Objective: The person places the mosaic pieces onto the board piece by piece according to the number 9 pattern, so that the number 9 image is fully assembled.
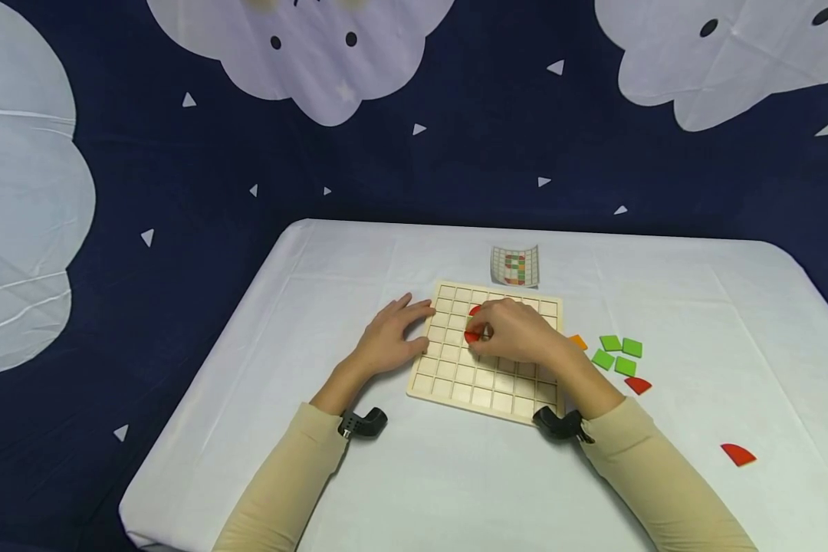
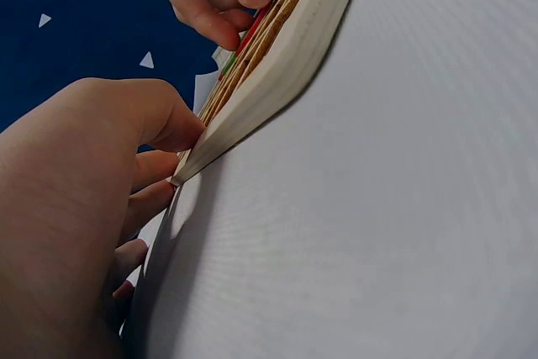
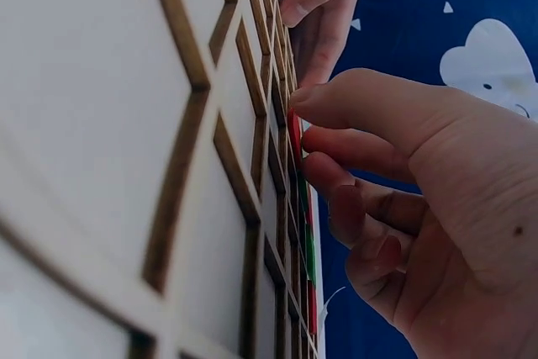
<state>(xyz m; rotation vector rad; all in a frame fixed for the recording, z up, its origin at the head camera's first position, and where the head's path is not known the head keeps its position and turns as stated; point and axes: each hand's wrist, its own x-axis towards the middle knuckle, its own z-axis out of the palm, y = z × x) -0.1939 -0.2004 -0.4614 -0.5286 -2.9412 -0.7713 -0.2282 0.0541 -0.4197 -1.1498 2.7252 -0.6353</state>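
A square wooden grid board (image 1: 448,370) lies on the white table. Along its left edge, my left hand (image 1: 391,335) rests with fingers spread, thumb and fingertips touching the rim. Over the upper middle of the grid, my right hand (image 1: 517,330) pinches a red quarter-circle tile (image 1: 471,336) between thumb and fingers, at the surface of the cells. Just above it shows another red tile (image 1: 474,310), partly covered by the hand. In the right wrist view, red and green tiles (image 3: 310,258) line the cells beyond the fingertips. My right hand hides part of the grid from above.
A small pattern card (image 1: 514,267) with a coloured grid lies behind the board. Right of the board are several green square tiles (image 1: 625,366), an orange tile (image 1: 578,342) partly behind the right forearm, and red quarter-circle tiles (image 1: 638,385), one lying apart nearer the front.
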